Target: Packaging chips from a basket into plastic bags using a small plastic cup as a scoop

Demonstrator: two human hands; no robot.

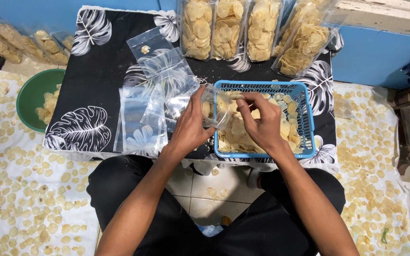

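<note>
Now left hand (190,127) fingers pinch clear bag (213,110) at blue basket (309,124) rim — right hand (261,124) fingers grip chip.

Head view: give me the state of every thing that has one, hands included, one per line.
Left hand: gripping a clear plastic bag, its mouth held open.
Right hand: fingers at the bag's mouth, over the basket.
Blue basket: partly full of pale chips.
Filled bags: packed with chips, lined up along the far edge.
Empty bags: flat, loosely piled.
Green bowl: holding a few chips.
</note>
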